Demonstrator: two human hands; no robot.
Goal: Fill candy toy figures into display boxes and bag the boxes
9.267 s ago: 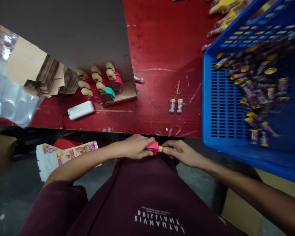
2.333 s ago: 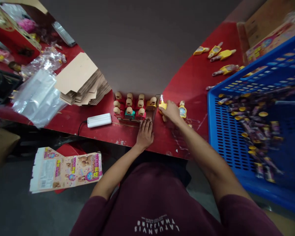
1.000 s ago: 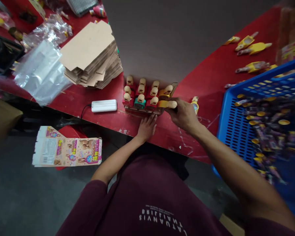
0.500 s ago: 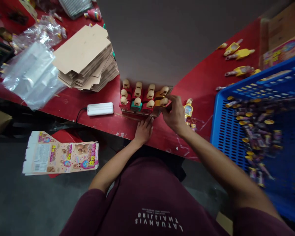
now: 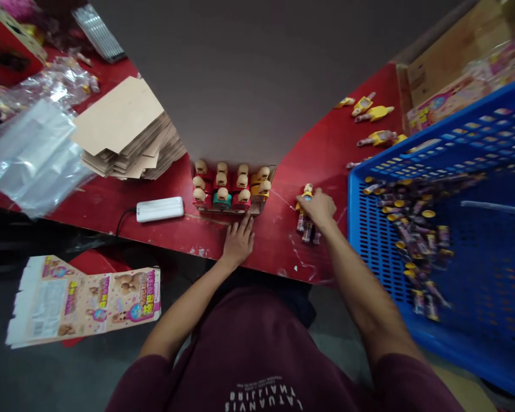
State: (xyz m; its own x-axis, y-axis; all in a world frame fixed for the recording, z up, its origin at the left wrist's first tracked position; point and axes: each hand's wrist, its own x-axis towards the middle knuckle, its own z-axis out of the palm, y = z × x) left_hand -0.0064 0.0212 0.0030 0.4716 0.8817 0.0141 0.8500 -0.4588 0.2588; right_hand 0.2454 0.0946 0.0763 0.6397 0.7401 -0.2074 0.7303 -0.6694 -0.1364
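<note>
In the head view, a low cardboard box (image 5: 257,209) holds rows of bear-headed toys (image 5: 222,194) in red, green and yellow. Its front right corner shows bare cardboard. My left hand (image 5: 239,239) lies with its fingers stretched out, fingertips touching the front edge of the box near that corner. Right of the box, my right hand (image 5: 321,209) closes its thumb and fingers around a yellow bear-headed toy (image 5: 307,193) on the red table. Small tubes with purple wrapping (image 5: 308,233) lie just below this toy.
A blue crate (image 5: 360,229) with many wrapped tubes stands at the right. Several yellow toys (image 5: 378,113) lie behind it. To the left are a white power bank (image 5: 159,209), stacked cardboard sheets (image 5: 120,117), plastic bags (image 5: 34,151) and a printed carton (image 5: 90,300).
My right hand has moved from the box's right front corner to the yellow toy on the table. My left hand stays at the box's front. The whole view has shifted.
</note>
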